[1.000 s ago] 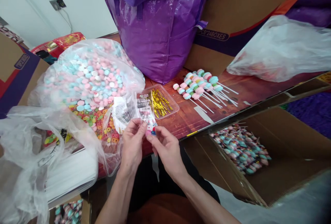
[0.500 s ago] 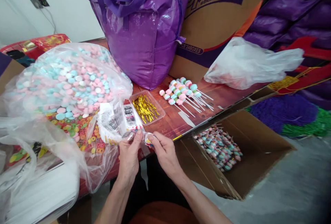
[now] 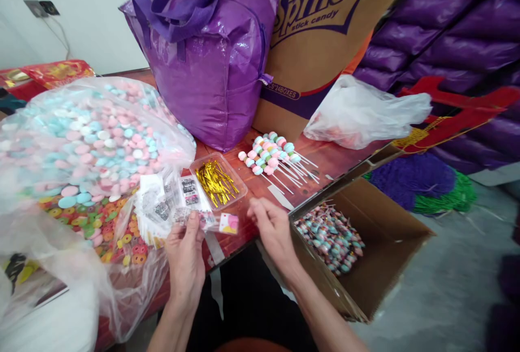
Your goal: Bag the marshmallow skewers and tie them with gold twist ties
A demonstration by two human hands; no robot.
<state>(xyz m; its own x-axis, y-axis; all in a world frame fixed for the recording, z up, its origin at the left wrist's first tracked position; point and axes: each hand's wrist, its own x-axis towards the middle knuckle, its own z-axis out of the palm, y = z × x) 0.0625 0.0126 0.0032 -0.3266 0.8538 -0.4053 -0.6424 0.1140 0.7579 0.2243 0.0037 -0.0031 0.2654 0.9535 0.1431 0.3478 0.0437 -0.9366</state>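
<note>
My left hand [image 3: 187, 257] pinches a small clear plastic bag [image 3: 211, 222] between thumb and fingers. The bag's printed white, pink and yellow end [image 3: 228, 223] points right, over the table edge. To the right of it, my right hand [image 3: 271, 227] hangs apart from the bag with loosely bent fingers and nothing visible in them. Beyond that hand lie several candy sticks [image 3: 270, 152], pastel marshmallow-like pieces on white sticks. Just past my left hand is a fanned stack of clear printed bags [image 3: 156, 208]. A clear plastic tray [image 3: 240, 185] holds gold twist ties [image 3: 217, 181].
Large clear bags of pastel candies [image 3: 105, 141] and ring candies [image 3: 87, 222] cover the left side. A purple tote bag [image 3: 207, 70] stands behind, against a cardboard box [image 3: 312, 59]. An open carton [image 3: 390, 233] with wrapped candy sticks [image 3: 331, 238] sits below right. A white plastic bag [image 3: 357, 113] lies at the right.
My right hand has let go of the small clear bag and moved right. My left hand still holds the bag, now slightly left and lower in view. The camera view has shifted.
</note>
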